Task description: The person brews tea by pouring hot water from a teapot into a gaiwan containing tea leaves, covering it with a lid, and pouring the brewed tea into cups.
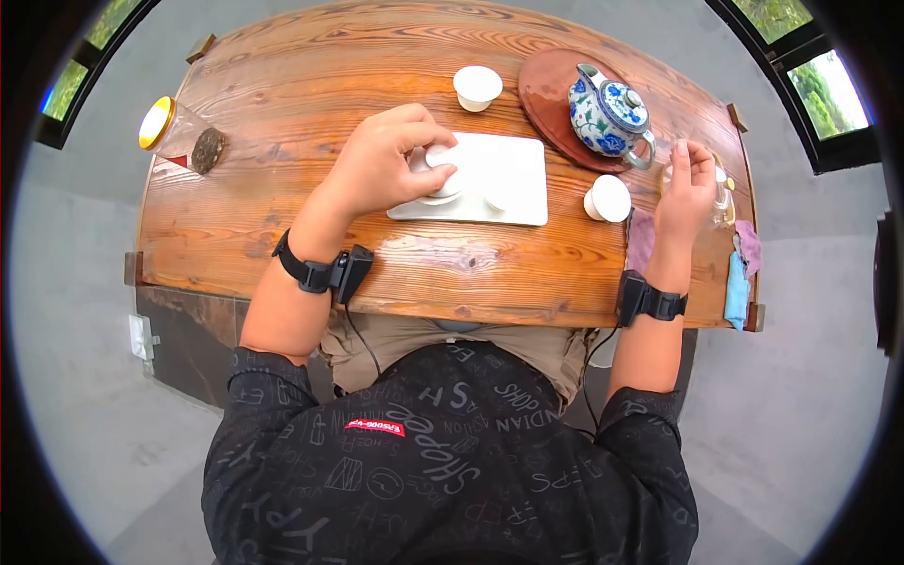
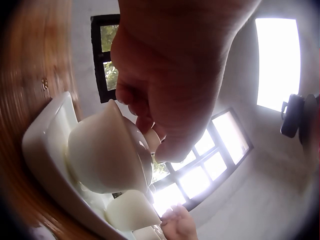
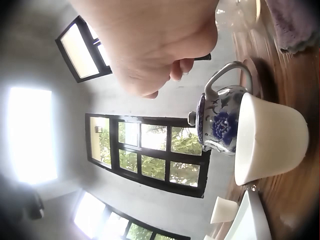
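My left hand (image 1: 391, 160) grips a white lidded cup (image 1: 443, 174) that stands on the white tray (image 1: 513, 202) at the table's middle. In the left wrist view its fingers curl over the rim of the cup (image 2: 107, 152), which sits in the tray (image 2: 42, 142). My right hand (image 1: 687, 179) is at the table's right end, against a glass pitcher (image 1: 723, 193). Its fingers are curled, and in the right wrist view a short dark handle (image 3: 202, 57) runs from them towards the pitcher (image 3: 237, 12).
A blue-and-white teapot (image 1: 610, 115) stands on a round brown tray (image 1: 551, 89). One white cup (image 1: 477, 87) sits behind the white tray, another (image 1: 609, 198) beside it. A yellow-lidded jar (image 1: 169, 127) lies far left. Purple (image 1: 640, 240) and blue (image 1: 736, 287) cloths lie at the right edge.
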Demonstrator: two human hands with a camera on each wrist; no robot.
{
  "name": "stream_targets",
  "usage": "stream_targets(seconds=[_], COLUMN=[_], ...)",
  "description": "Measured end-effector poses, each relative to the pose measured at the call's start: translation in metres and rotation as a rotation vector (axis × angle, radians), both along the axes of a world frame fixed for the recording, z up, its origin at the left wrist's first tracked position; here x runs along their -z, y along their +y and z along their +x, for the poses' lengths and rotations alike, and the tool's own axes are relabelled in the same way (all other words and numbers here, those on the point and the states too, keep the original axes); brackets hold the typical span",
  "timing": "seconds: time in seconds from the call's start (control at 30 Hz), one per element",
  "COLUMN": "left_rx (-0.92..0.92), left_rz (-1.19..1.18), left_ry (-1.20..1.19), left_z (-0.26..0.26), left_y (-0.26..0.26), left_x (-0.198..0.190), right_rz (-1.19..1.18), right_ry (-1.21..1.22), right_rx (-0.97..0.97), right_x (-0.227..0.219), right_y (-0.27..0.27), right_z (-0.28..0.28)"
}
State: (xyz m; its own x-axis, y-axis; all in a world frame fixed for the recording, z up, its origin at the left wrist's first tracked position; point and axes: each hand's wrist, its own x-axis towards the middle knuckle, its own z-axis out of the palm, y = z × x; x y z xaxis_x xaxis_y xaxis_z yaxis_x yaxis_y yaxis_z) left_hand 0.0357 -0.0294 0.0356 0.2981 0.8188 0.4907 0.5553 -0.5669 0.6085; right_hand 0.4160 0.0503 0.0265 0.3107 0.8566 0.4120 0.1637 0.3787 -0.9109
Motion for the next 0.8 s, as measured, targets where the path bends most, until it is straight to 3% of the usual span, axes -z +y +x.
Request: stream_targets(seconds=[0.27,0.63,0.8], left_rx=[-0.051,-0.096,-0.018], left_rz=[-0.044,-0.031,-0.001], left_ry=[0.067,0.076,-0.005], left_z=[-0.001,-0.009,-0.01], left_y=[-0.003,-0.006,-0.004], left_x=[-0.002,-0.005,-0.005], right_rz=[0.129,0.127,0.124], right_ry=[0.063,0.079,0.071], right_rx=[-0.14,-0.156,-0.151], right_x=[-0.006,-0.005,-0.003], right_y=[-0.023,-0.05,-0.062], right_z=[-0.003,-0.007,-0.016])
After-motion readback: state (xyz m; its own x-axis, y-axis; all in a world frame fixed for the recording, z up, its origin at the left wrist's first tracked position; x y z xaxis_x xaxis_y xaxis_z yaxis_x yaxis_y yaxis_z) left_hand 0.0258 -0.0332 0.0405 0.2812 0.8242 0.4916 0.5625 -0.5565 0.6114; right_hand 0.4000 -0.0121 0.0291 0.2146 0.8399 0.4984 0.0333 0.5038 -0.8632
